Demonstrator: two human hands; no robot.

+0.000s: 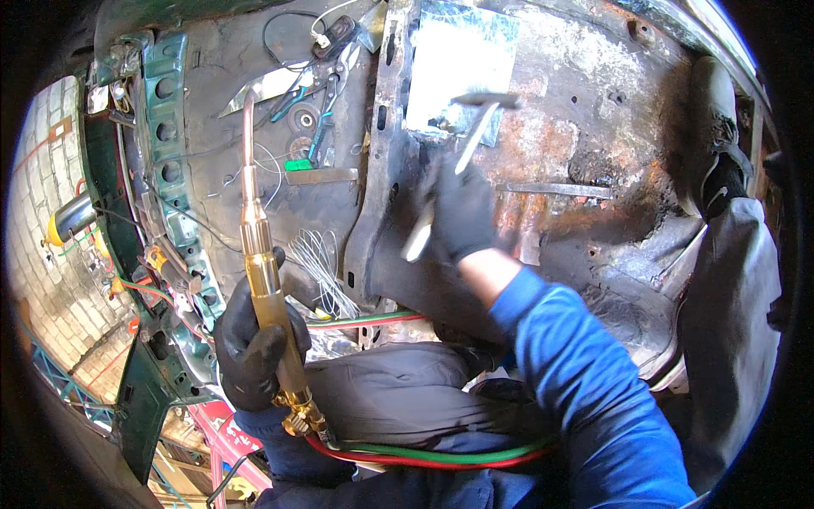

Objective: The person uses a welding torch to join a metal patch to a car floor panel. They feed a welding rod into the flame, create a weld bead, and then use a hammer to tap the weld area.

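Note:
My left hand (248, 346), in a black glove, is wrapped round the handle of a brass gas torch (268, 293). Its long copper-coloured tip points away from me, and red and green hoses (449, 456) run from its valve end across my lap. In my gloved right hand (462, 212) is a hammer (477, 136), gripped by its pale handle and slightly smeared by motion. The hammer's dark head lies over the lower edge of a shiny sheet metal piece (449, 55) on the rusty floor panel (551, 140).
A loose metal strip (555, 189) lies right of the hammer. Beyond a raised cross rail (379, 153), pliers (332, 97), a grinding disc (303, 117) and thin wire (322, 267) lie on the left panel. A green perforated metal edge (166, 131) stands farther left.

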